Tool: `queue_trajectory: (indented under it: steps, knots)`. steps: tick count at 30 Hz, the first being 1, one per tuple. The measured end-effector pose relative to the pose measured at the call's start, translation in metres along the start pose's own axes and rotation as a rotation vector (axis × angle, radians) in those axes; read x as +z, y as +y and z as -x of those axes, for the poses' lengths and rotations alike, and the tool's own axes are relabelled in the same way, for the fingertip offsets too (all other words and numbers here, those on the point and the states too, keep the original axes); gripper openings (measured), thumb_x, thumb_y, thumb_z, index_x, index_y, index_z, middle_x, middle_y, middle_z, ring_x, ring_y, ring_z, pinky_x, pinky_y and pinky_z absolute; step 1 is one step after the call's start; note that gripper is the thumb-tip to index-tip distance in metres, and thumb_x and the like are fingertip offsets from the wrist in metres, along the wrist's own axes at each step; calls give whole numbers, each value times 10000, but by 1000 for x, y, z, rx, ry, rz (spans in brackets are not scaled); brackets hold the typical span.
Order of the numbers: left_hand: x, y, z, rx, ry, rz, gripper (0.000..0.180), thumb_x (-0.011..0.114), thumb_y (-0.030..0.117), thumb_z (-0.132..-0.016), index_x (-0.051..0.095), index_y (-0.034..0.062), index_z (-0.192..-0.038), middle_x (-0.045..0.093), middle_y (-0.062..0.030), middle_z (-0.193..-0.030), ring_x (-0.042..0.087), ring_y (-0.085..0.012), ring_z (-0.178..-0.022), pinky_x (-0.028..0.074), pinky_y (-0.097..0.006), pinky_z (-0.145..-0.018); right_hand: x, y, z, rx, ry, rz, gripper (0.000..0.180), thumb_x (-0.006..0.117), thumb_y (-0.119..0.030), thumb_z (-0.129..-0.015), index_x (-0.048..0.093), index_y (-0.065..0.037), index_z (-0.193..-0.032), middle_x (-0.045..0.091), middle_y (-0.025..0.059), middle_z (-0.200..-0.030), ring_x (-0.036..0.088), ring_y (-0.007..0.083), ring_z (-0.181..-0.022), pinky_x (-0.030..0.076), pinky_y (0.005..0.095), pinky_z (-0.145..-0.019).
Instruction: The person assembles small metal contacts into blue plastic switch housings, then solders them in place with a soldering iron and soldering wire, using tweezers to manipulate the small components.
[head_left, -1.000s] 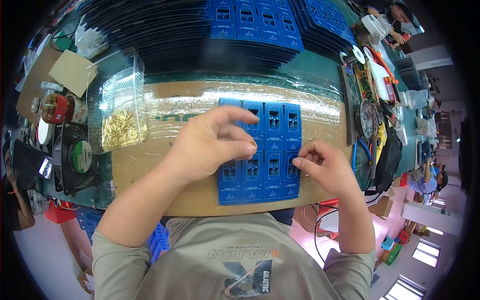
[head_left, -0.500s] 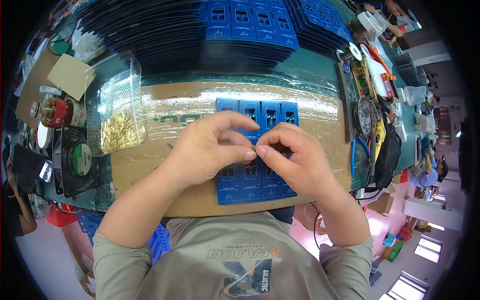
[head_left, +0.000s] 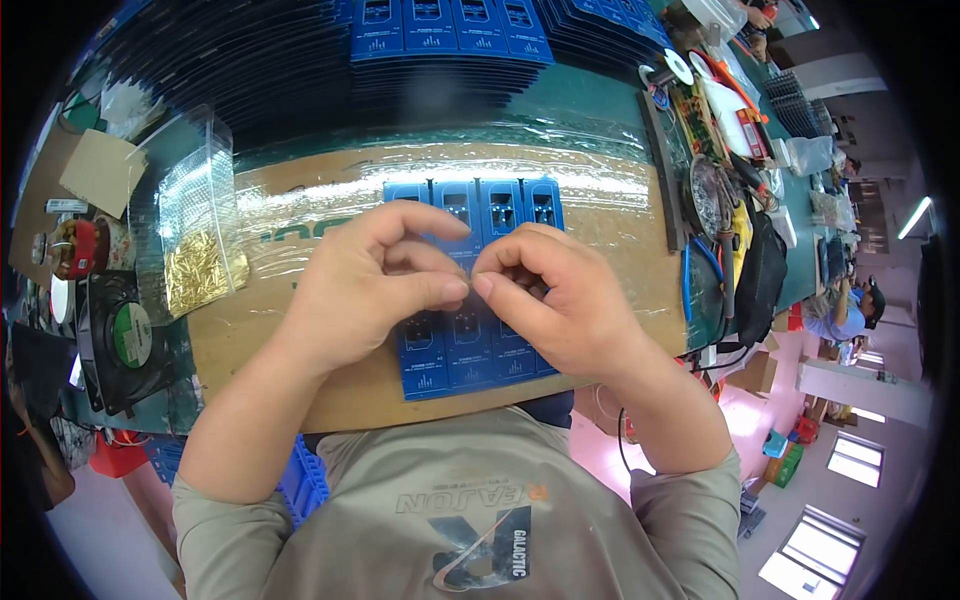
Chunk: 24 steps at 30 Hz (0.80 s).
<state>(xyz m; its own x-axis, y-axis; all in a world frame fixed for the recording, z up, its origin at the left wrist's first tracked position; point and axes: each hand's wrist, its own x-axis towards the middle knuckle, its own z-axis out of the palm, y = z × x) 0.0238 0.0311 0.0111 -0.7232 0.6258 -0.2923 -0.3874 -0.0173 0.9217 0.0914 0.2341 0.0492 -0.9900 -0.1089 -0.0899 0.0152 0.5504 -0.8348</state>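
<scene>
A panel of blue circuit boards [head_left: 470, 370] lies on the brown work surface in front of me, partly covered by my hands. Above it my left hand [head_left: 375, 285] is curled, its index finger arched away from the thumb while the thumb and another finger come close together. Facing it, my right hand [head_left: 560, 300] pinches with thumb and index finger, the other fingers folded in. The two thumb tips almost meet. Whatever lies between the fingers of either hand is too small or hidden to make out. Left of my hands, a clear plastic box [head_left: 222, 165] holds small gold-coloured metal pins [head_left: 200, 275].
Tall stacks of blue circuit panels [head_left: 450, 35] rise at the back. A black fan [head_left: 120, 340] and a red-banded jar [head_left: 80, 248] stand at left. On the right lie a dark bar [head_left: 660, 170], blue-handled pliers [head_left: 690, 280] and a solder spool [head_left: 678, 67]. Another person [head_left: 845, 310] sits far right.
The thumb tips have drawn slightly apart, and the tiny gold-coloured piece seen between them is out of sight. The whole view has shifted a little, with the bench appearing further left.
</scene>
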Motion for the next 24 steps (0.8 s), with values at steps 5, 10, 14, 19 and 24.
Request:
queue_trajectory:
  steps: [5, 10, 14, 19, 24]
  knots:
    - [-3, -1, 0, 61, 58, 137, 322, 720, -32, -854, 639, -16, -1165, 722, -99, -919, 705, -162, -841, 581, -281, -767, -20, 20, 24, 63, 90, -12, 83, 702, -101, -873, 688, -40, -928, 621, 82, -831, 628, 180, -719, 495, 294, -648]
    - [-4, -4, -2, 83, 56, 159, 269, 732, -25, -854, 668, -23, -1115, 713, -98, -920, 703, -174, -823, 590, -290, -758, -31, 52, 56, 102, 70, 194, 76, 723, -94, -825, 703, -54, -886, 617, 59, -782, 610, 155, -642, 490, 288, -600]
    - [-5, -5, -1, 66, 52, 136, 222, 750, -4, -854, 691, -20, -1067, 710, -94, -925, 701, -173, -820, 589, -287, -753, -28, 58, 62, 150, 84, 208, 75, 718, -98, -820, 704, -65, -887, 629, 59, -793, 634, 157, -649, 508, 293, -609]
    - [-7, -7, -3, 74, 40, 149, 219, 758, 10, -856, 691, -13, -1064, 709, -93, -938, 698, -169, -827, 587, -284, -754, -28, 58, 61, 150, 87, 224, 75, 714, -108, -821, 699, -67, -882, 638, 64, -800, 654, 173, -658, 519, 300, -612]
    - [-7, -6, -3, 70, 51, 130, 207, 754, 13, -861, 689, -14, -1057, 708, -93, -937, 696, -168, -835, 587, -284, -754, -27, 56, 59, 122, 72, 283, 64, 710, -101, -820, 681, -73, -871, 621, 67, -788, 654, 201, -665, 522, 318, -615]
